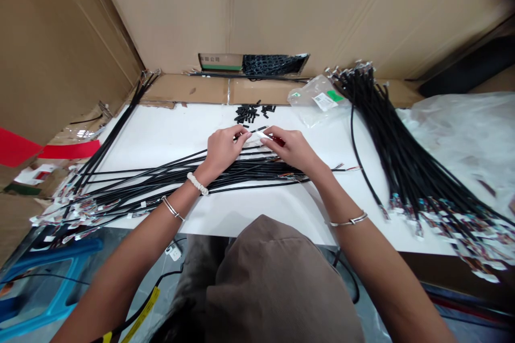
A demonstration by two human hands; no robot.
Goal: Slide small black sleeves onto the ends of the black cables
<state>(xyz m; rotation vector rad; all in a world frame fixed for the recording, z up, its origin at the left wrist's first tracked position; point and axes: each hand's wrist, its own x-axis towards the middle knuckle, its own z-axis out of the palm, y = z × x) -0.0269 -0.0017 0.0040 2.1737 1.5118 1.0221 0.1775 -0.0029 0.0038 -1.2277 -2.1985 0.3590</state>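
Left hand: the left hand reached in from the near edge, wrist bent, fingers closed in a pinch on a thin black cable.
Right hand: the right hand mirrored it, its fingertips grasping the same cable beside a white piece and a small red item (too small to identify).
Cable: it was held up just above the table, between both hands.
Wrists: a white beaded bracelet and a metal bangle sat on the left, with a metal bangle on the right.
Around: loose black cables lay under the forearms on a white table, with 1 bundle of black cables to the right, black sleeves ahead and a clear plastic bag beside them.
In the way: brown fabric covered the lower middle of the view.
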